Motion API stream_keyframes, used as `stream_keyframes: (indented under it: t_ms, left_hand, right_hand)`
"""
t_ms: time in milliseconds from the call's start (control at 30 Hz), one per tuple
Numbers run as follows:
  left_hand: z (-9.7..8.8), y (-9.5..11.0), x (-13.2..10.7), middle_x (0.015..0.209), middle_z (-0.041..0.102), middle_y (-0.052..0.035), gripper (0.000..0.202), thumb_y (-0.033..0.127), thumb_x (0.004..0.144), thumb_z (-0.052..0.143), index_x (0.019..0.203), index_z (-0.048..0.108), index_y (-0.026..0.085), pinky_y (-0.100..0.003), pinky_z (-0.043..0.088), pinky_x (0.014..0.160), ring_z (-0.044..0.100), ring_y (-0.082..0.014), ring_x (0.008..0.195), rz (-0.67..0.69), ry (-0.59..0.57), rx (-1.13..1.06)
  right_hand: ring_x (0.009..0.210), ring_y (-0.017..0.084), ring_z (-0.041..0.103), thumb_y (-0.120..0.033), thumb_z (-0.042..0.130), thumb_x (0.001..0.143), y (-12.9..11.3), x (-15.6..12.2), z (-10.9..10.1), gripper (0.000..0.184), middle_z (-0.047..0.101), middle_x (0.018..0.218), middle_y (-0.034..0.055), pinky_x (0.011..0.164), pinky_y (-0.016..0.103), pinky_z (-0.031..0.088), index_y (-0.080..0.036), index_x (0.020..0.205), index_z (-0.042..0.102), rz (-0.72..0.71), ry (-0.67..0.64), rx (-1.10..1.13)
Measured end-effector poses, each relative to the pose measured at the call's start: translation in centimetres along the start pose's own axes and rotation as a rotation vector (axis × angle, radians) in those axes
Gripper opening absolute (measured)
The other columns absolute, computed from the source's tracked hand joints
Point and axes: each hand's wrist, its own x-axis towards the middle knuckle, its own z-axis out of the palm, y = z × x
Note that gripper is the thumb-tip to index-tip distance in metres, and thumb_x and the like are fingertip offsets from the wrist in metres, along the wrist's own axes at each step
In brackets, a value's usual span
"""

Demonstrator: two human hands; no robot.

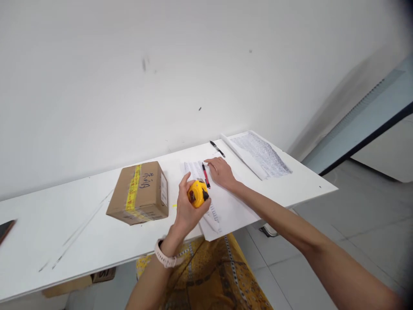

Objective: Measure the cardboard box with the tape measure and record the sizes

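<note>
My left hand (187,206) is closed round a yellow tape measure (197,193), held just above the near edge of the white table (64,224). My right hand (222,172) rests on a printed sheet of paper (226,206), fingers curled over a red pen (205,175) lying on that sheet. A brown cardboard box (139,193) with yellow tape and handwriting on top sits on the table just left of my left hand.
A black pen (217,149) lies near the wall behind my right hand. A second stack of printed paper (258,155) lies at the table's right end. A dark flat object (5,229) shows at the far left edge. Tiled floor is to the right.
</note>
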Motion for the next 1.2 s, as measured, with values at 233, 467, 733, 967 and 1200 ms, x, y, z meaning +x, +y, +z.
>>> stream_keyframes:
  t_ms: [233, 467, 733, 967, 1200]
  left_hand:
    - [-2.9, 3.9, -6.4, 0.105, 0.060, -0.0043, 0.083, 0.021, 0.073, 0.069, 0.143, 0.025, 0.024, -0.034, 0.046, 0.087, 0.060, -0.0189, 0.094, -0.189, 0.129, -0.170]
    - [-6.9, 6.3, -10.6, 0.106, 0.061, -0.0053, 0.084, 0.022, 0.072, 0.071, 0.143, 0.027, 0.026, -0.033, 0.046, 0.084, 0.060, -0.0208, 0.095, -0.290, 0.192, -0.232]
    - [-14.5, 7.0, -14.2, 0.105, 0.069, -0.0076, 0.061, 0.044, 0.077, 0.075, 0.131, 0.056, 0.021, -0.031, 0.048, 0.084, 0.063, -0.0233, 0.096, -0.520, 0.072, -0.432]
    - [-18.1, 7.5, -13.3, 0.094, 0.075, -0.0147, 0.045, 0.044, 0.078, 0.070, 0.109, 0.068, 0.011, -0.031, 0.054, 0.062, 0.067, -0.0231, 0.073, -0.719, 0.178, -0.751]
    - [-17.6, 8.6, -9.9, 0.084, 0.075, -0.0149, 0.030, 0.039, 0.086, 0.058, 0.087, 0.068, 0.010, -0.031, 0.056, 0.055, 0.067, -0.0204, 0.062, -0.807, 0.155, -0.725]
  right_hand:
    - [0.079, 0.018, 0.057, -0.054, 0.054, 0.090, -11.4, -3.8, -4.4, 0.037, 0.066, 0.086, 0.0045, 0.070, 0.030, 0.042, -0.021, 0.096, 0.071, -0.005, -0.670, 0.472]
    - [0.069, 0.014, 0.049, -0.047, 0.070, 0.078, -16.8, -4.6, -2.7, 0.028, 0.057, 0.076, 0.0001, 0.062, 0.027, 0.038, -0.021, 0.084, 0.061, -0.023, -0.878, 0.544]
    - [0.080, 0.017, 0.054, -0.044, 0.068, 0.080, -20.3, 4.8, -0.1, 0.028, 0.063, 0.083, 0.0048, 0.073, 0.032, 0.042, -0.019, 0.072, 0.058, -0.063, -0.763, 0.596]
    - [0.080, 0.018, 0.056, -0.038, 0.075, 0.074, -18.9, 10.9, 5.3, 0.026, 0.064, 0.083, 0.0061, 0.072, 0.031, 0.042, -0.020, 0.066, 0.059, 0.048, -0.623, 0.477]
    - [0.075, 0.019, 0.054, -0.035, 0.074, 0.072, -17.8, 10.3, 9.2, 0.022, 0.064, 0.080, 0.0050, 0.063, 0.029, 0.037, -0.019, 0.070, 0.059, 0.242, -0.561, 0.428]
